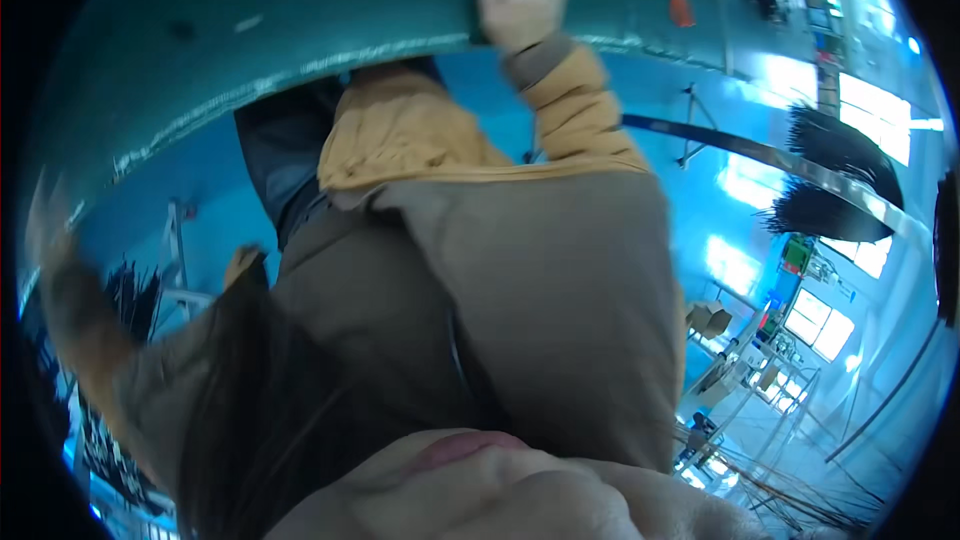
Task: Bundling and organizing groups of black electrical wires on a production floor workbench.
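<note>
My right hand [522, 2] rests on or just above the green work surface [360, 0], near its edge. Its fingers are curled into a closed shape, and whatever may be inside them is hidden. A thin light band crosses one finger. At the far left, my left hand [48, 225] is beside the edge of the same surface, smeared by motion, so its fingers cannot be read. An orange-red piece [681, 10] lies to the right of my right hand. A small pale scrap [248, 24] and a dark spot [181, 30] show on the left part of the surface.
A metal rail [740, 144] runs to the right, with bundles of black strands [838, 210] hanging by it. More dark strands [130, 292] and a metal frame [174, 250] stand at the left. Cardboard boxes [708, 320] and shelving are farther off on the right.
</note>
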Demonstrator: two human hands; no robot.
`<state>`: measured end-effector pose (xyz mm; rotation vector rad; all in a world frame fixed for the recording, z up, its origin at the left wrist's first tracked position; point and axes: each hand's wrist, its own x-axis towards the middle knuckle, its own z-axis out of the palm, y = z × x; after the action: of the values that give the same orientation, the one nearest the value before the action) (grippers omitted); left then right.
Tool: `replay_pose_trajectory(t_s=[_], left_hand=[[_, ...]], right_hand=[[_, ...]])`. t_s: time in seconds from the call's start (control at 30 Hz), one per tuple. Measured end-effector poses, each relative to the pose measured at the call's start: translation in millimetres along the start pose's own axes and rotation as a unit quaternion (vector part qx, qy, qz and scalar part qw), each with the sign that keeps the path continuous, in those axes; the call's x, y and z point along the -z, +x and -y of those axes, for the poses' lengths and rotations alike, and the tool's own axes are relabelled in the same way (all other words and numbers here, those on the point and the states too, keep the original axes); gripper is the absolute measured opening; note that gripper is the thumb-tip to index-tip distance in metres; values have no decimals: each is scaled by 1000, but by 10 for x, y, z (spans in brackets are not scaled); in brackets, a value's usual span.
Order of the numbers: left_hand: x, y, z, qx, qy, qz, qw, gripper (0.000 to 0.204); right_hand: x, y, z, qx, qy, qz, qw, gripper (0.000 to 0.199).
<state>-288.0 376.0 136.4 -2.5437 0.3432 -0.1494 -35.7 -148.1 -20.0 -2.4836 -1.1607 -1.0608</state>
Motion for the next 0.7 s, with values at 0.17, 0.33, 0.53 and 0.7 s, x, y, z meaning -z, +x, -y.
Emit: replay_pose_trajectory(t_s=[0.17, 0.33, 0.53, 0.7], left_hand=[[-83, 1875, -1905, -97, -157, -50, 982, 62], [-282, 1885, -1948, -47, -286, 64, 955, 66], [-356, 1799, -1854, -68, -299, 29, 951, 66], [-357, 1816, -1919, -44, -313, 39, 948, 65]], right_hand=[[127, -645, -826, -238, -178, 143, 944, 46], [-20, -630, -717, -235, -97, 137, 957, 48], [-21, -609, -596, -265, -88, 102, 955, 48], [32, -595, -632, -261, -78, 120, 955, 48]])
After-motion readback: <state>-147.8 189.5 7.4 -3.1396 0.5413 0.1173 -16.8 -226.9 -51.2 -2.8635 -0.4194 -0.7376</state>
